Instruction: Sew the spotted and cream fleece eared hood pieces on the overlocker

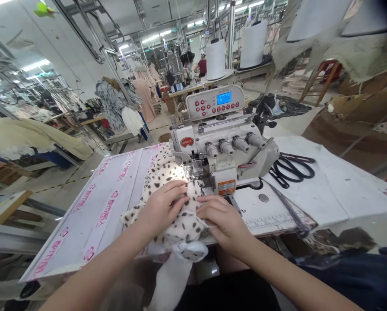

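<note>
"Where do we have the spotted fabric [184, 223]?"
"On the counter [268, 212], up against the front of our sewing machine [227, 144], with a white piece [171, 280] hanging off the near edge."
"And our hands?"
"Our left hand [164, 204] lies on it, fingers close together; our right hand [224, 218] curls at its right edge. Whether either pinches cloth, we cannot tell."
</note>
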A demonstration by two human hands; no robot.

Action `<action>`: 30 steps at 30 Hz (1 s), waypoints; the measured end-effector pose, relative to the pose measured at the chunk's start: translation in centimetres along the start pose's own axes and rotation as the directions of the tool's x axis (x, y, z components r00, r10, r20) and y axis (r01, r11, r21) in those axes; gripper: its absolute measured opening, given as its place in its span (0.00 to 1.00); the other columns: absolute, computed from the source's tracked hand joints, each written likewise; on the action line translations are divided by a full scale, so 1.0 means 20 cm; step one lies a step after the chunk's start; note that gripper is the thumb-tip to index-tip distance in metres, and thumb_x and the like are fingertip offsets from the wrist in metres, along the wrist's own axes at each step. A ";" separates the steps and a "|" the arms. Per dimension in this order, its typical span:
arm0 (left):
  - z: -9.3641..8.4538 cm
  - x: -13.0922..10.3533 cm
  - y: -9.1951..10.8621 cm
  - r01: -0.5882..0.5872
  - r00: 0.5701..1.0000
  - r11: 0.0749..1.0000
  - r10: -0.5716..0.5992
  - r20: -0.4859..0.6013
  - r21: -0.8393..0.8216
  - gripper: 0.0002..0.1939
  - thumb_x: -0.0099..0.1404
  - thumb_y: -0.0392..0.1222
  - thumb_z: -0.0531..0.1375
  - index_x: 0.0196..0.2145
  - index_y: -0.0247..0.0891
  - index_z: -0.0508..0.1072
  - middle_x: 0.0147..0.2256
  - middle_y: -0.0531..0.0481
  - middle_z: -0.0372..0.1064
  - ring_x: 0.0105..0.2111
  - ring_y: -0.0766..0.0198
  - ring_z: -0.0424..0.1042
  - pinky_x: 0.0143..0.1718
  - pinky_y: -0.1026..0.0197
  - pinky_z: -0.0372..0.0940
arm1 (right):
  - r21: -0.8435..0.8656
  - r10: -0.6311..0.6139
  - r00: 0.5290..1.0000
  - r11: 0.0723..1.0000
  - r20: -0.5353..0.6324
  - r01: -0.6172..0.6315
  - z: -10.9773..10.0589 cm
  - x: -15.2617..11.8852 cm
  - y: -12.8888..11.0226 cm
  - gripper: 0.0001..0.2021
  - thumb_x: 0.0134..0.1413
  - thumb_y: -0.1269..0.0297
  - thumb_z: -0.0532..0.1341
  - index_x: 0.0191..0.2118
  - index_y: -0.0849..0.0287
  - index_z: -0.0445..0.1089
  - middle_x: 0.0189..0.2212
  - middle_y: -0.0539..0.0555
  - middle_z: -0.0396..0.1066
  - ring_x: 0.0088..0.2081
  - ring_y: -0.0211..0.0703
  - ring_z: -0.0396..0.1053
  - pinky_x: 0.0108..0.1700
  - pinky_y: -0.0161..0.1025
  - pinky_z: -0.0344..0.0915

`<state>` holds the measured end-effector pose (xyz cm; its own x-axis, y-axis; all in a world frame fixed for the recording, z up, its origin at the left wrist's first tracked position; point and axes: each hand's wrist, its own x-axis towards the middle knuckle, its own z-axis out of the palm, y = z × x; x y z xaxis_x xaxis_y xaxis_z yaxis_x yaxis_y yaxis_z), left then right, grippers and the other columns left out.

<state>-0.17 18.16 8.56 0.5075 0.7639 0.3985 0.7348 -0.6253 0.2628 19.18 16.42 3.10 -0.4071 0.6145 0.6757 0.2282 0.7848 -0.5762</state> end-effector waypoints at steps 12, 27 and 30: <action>-0.04 0.10 -0.07 0.042 0.995 0.999 -0.039 0.097 -0.026 0.10 0.63 0.43 0.52 0.34 0.37 0.71 0.44 0.47 0.66 0.43 0.62 0.67 0.45 0.58 0.64 | -0.044 -0.039 0.999 0.998 -0.015 0.038 -0.01 0.07 0.04 0.12 0.47 0.80 0.51 0.32 0.58 0.65 0.31 0.53 0.70 0.46 0.47 0.64 0.45 0.46 0.62; -0.03 0.22 -0.20 0.145 0.989 0.987 -0.144 0.013 -0.068 0.09 0.61 0.43 0.54 0.29 0.38 0.72 0.38 0.49 0.66 0.40 0.62 0.66 0.42 0.59 0.62 | -0.120 0.078 0.985 0.988 -0.152 -0.097 0.05 0.10 0.10 0.12 0.54 0.74 0.52 0.44 0.58 0.64 0.43 0.57 0.65 0.47 0.47 0.60 0.49 0.48 0.60; -0.03 0.06 -0.15 0.152 0.938 0.987 -0.159 -0.309 -0.046 0.09 0.61 0.40 0.54 0.38 0.39 0.69 0.40 0.47 0.64 0.43 0.61 0.64 0.46 0.56 0.61 | -0.078 0.207 0.947 0.969 -0.247 -0.232 0.09 -0.04 0.07 0.16 0.55 0.70 0.53 0.50 0.58 0.58 0.48 0.60 0.59 0.50 0.49 0.58 0.51 0.50 0.59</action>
<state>-2.01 20.88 8.87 0.2201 0.7662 0.6037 0.7820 -0.5085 0.3603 18.14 16.90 0.98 -0.1193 0.7640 0.6341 0.3852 0.6243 -0.6796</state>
